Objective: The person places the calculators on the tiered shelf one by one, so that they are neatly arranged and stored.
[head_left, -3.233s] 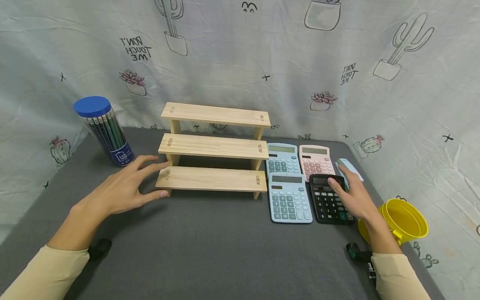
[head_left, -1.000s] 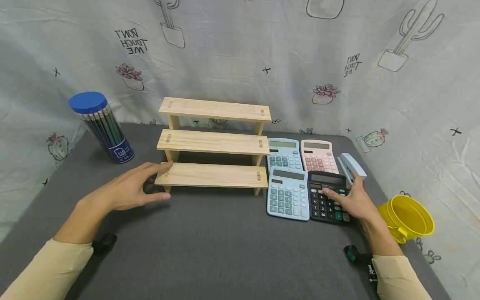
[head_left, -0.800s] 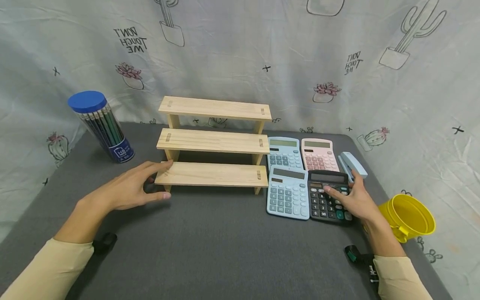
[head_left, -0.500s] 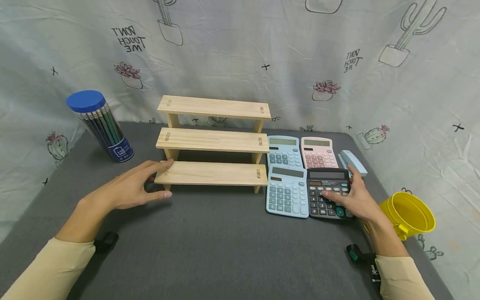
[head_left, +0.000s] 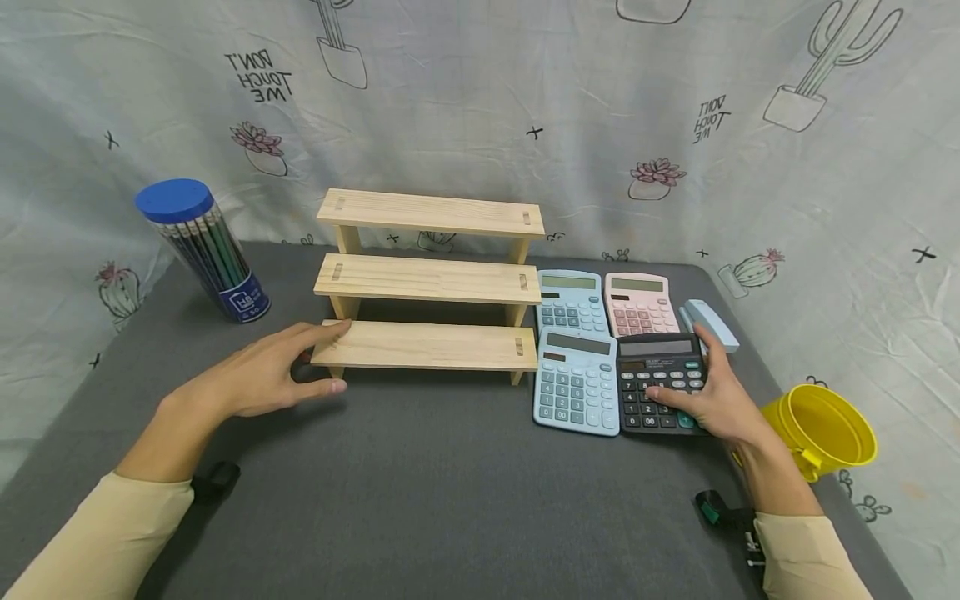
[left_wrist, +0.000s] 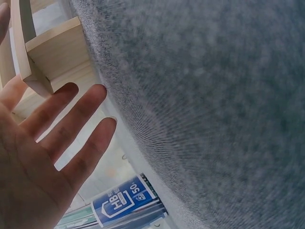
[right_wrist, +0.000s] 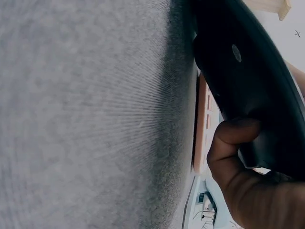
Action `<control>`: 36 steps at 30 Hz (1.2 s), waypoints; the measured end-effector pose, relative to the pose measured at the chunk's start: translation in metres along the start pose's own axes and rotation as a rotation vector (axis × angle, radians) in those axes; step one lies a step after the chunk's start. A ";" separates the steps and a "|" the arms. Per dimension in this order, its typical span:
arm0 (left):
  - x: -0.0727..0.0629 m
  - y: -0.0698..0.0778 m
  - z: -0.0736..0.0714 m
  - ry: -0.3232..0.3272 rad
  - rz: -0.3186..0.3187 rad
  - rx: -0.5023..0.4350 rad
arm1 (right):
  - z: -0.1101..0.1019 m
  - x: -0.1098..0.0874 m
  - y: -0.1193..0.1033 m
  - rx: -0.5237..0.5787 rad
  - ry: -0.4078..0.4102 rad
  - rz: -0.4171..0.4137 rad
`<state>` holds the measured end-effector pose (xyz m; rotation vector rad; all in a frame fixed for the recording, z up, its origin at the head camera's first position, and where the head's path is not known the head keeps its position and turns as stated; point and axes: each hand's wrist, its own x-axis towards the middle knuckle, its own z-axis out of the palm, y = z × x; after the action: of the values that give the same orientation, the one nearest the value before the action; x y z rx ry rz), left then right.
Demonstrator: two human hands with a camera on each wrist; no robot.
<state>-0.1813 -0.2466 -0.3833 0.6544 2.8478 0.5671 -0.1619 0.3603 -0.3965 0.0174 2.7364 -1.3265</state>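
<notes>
My right hand [head_left: 723, 404] grips the right side of a black calculator [head_left: 660, 367], thumb over its keys. In the right wrist view the calculator's dark underside [right_wrist: 243, 81] shows, raised off the cloth, with a bent finger [right_wrist: 228, 138] against it. My left hand [head_left: 255, 373] is at the left end of a three-step wooden shelf [head_left: 427, 345]; its index fingertip touches the lowest board and the thumb lies in front. In the left wrist view its other fingers [left_wrist: 78, 117] stretch out, spread, beside the shelf's end. Blue calculators [head_left: 576, 392] and a pink calculator [head_left: 641, 304] lie alongside the black one.
A blue-lidded tub of pencils [head_left: 210, 250] stands at the back left. Beyond the right hand lie a light blue stapler [head_left: 712, 325] and a yellow bucket [head_left: 828, 429] at the table's right edge. A printed curtain [head_left: 450, 108] hangs behind the grey tabletop [head_left: 420, 483].
My right fingers have come from beside the stapler onto the black calculator's right edge, and its near end has risen slightly. My left index finger has moved onto the lowest board.
</notes>
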 end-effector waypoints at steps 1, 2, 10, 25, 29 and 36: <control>0.000 0.000 0.000 -0.001 -0.001 -0.001 | 0.000 0.000 0.000 0.008 0.004 0.010; 0.000 0.000 0.000 -0.003 -0.002 -0.001 | 0.000 -0.001 0.000 0.016 0.009 0.021; 0.001 -0.005 0.002 0.023 0.037 -0.045 | 0.000 -0.005 -0.002 -0.001 0.068 0.062; 0.003 -0.013 0.005 -0.030 0.043 -0.166 | -0.007 -0.012 -0.025 -0.009 0.114 -0.002; 0.003 -0.014 0.004 -0.026 0.054 -0.167 | -0.008 -0.010 -0.034 0.028 0.114 -0.050; 0.005 -0.014 0.003 -0.025 0.059 -0.180 | -0.008 -0.005 -0.054 0.083 0.084 -0.136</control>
<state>-0.1911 -0.2553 -0.3919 0.7089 2.7203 0.8070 -0.1605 0.3338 -0.3490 -0.1108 2.7938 -1.5068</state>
